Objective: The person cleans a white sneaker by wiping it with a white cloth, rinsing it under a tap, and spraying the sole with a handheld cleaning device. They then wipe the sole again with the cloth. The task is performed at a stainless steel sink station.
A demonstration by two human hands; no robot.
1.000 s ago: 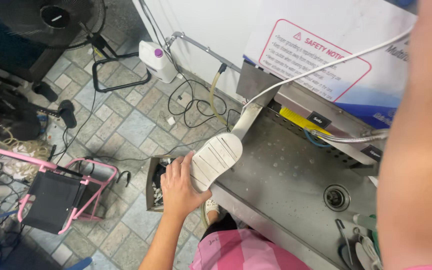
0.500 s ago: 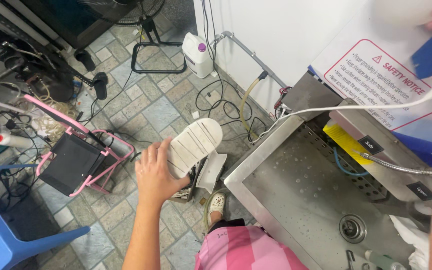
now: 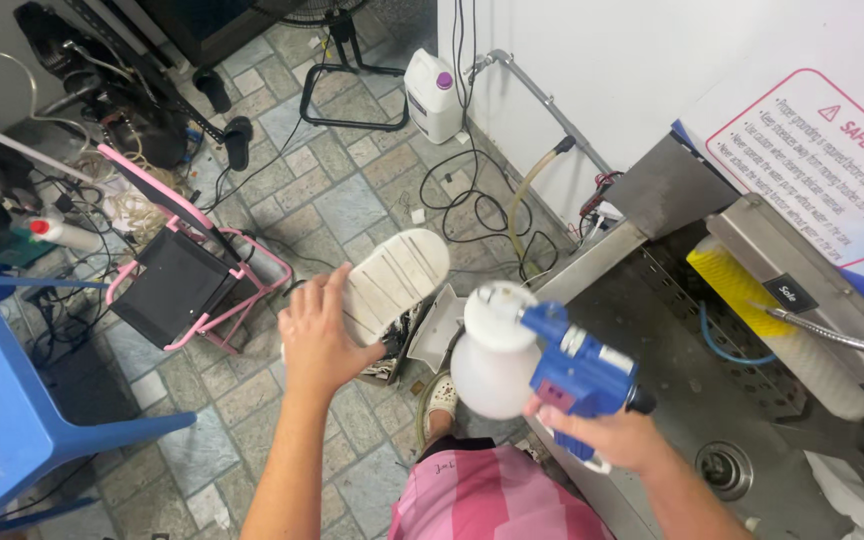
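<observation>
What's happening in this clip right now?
A person holds a white shoe sole-up in the left hand, out over the tiled floor. The right hand grips a blue spray gun with a white canister, beside a steel sink.
</observation>
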